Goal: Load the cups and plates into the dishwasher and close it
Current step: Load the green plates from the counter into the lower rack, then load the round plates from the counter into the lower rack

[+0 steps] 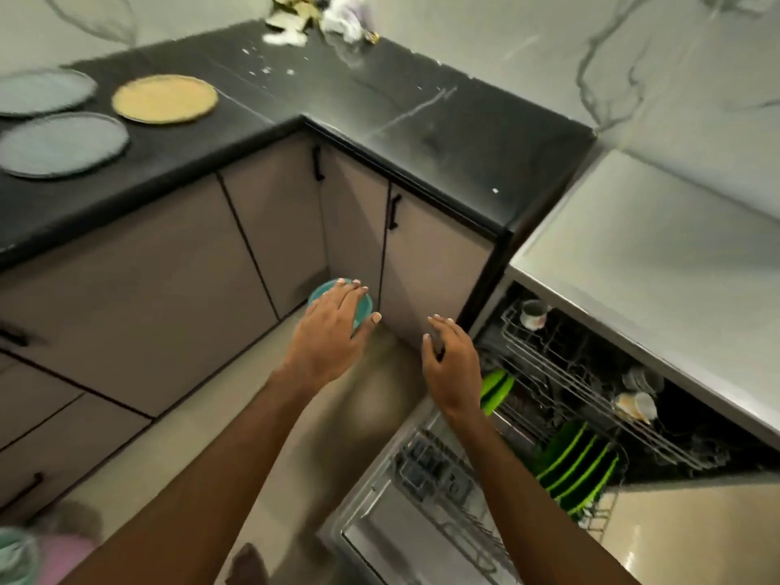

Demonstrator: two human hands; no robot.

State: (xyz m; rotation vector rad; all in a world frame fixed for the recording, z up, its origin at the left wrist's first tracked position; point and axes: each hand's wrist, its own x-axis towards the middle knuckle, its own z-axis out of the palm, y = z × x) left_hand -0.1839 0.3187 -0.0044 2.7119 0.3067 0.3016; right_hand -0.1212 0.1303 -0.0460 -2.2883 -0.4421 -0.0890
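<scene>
My left hand [333, 331] grips a small teal cup [362, 308] from above, fingers curled over its rim, in front of the corner cabinet. My right hand [449, 365] hangs beside it, fingers relaxed, holding nothing. The dishwasher [426, 521] stands open at the lower right. Its lower rack holds several green plates [576, 468], with one more green plate [496, 390] nearer my right hand. White cups [532, 314] sit in the upper rack [591, 394]. On the black counter at the left lie two grey-blue plates [63, 143] and a yellow plate [164, 98].
Beige cabinet doors [139, 297] with black handles run under the L-shaped black counter [422, 120]. Crumpled paper and crumbs [320, 19] lie in the counter's far corner. A grey worktop [654, 255] covers the dishwasher. A teal and pink thing [38, 555] shows at the bottom left.
</scene>
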